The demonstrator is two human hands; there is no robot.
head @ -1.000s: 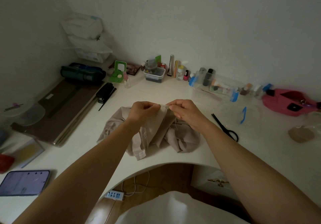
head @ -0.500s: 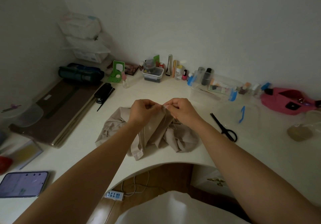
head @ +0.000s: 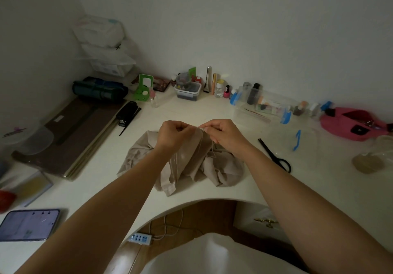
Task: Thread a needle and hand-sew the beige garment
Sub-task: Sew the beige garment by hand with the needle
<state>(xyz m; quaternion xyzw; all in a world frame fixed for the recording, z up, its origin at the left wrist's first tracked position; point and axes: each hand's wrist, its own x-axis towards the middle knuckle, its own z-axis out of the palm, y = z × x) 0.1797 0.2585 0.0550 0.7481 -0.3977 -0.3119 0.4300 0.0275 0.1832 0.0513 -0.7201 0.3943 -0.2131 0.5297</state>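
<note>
- At the centre of the white desk (head: 191, 112), the beige garment (head: 187, 163) lies crumpled near the curved front edge, with one fold raised above the heap.
- Left hand (head: 172, 134): fingers curled, thumb and fingertips pinching the top of the raised fold.
- Right hand (head: 225, 133): fingers curled, fingertips pinching a thin bright needle (head: 201, 128) at the same fold edge. The needle is small, and its exact entry point into the cloth cannot be told.
- Both hands sit close together, fingertips almost meeting, at 12 o'clock of the heap.
- Thread (head: 212, 149): a pale strand hangs from under the right hand onto the cloth.
- Black scissors (head: 274, 155): flat on the desk at 3 o'clock of the garment, apart from it, blades together.
- Pink pouch (head: 348, 123): at 2 o'clock, near the wall.
- Phone (head: 27, 225): at 8 o'clock, screen lit, well apart from the garment.
- Clear container (head: 188, 92): at 12 o'clock, against the wall among small bottles.
- Power strip (head: 140, 238): on the floor below the desk cut-out, at 6 o'clock.
</note>
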